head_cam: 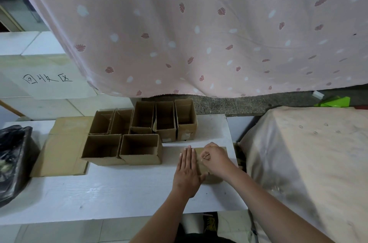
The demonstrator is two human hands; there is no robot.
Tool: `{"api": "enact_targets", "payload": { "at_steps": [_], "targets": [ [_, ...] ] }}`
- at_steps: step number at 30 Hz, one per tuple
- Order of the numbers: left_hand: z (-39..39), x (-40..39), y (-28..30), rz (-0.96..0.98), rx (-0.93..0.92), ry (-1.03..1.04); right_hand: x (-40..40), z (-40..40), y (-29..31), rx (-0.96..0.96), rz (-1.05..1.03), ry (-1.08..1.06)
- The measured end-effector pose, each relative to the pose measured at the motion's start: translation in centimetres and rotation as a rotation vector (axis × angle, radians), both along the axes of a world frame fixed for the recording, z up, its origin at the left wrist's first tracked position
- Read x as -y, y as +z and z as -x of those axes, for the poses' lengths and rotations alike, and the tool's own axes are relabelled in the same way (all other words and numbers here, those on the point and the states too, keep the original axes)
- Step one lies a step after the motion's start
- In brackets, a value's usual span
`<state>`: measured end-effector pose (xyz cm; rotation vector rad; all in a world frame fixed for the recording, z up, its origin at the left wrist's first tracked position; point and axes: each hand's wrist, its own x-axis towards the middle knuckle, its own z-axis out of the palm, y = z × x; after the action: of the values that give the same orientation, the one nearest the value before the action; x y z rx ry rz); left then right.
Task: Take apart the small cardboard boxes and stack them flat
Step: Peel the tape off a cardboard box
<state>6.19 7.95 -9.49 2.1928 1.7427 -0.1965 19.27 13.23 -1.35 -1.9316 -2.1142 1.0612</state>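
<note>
Seven open boxes [139, 133] stand empty at the table's [99, 193] far middle. Left hand [187, 171] presses flat, fingers straight, on the flattened box [199, 152] near the right edge; right hand [216, 160] pinches something small there.

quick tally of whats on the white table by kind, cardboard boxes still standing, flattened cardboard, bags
Open boxes still standing: 7
Flattened cardboard: 2, the big sheet at left and the piece under the left hand and right hand
Black plastic bag: 1
Total: 10
</note>
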Motion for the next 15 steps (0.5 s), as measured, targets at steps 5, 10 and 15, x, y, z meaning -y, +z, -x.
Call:
{"api": "enact_targets", "payload": {
  "at_steps": [5, 10, 15],
  "targets": [
    [0.0, -0.4, -0.2, 0.010, -0.018, 0.012, 0.0, -0.9, -0.4, 0.019, -0.137, 0.022],
    [-0.1, -0.4, -0.3, 0.014, -0.012, 0.020, 0.4, -1.1, -0.3, -0.061, -0.136, 0.043],
    [0.0, -0.5, -0.2, 0.012, -0.036, 0.018, 0.2, -0.9, -0.5, -0.157, 0.029, -0.107]
  ]
}}
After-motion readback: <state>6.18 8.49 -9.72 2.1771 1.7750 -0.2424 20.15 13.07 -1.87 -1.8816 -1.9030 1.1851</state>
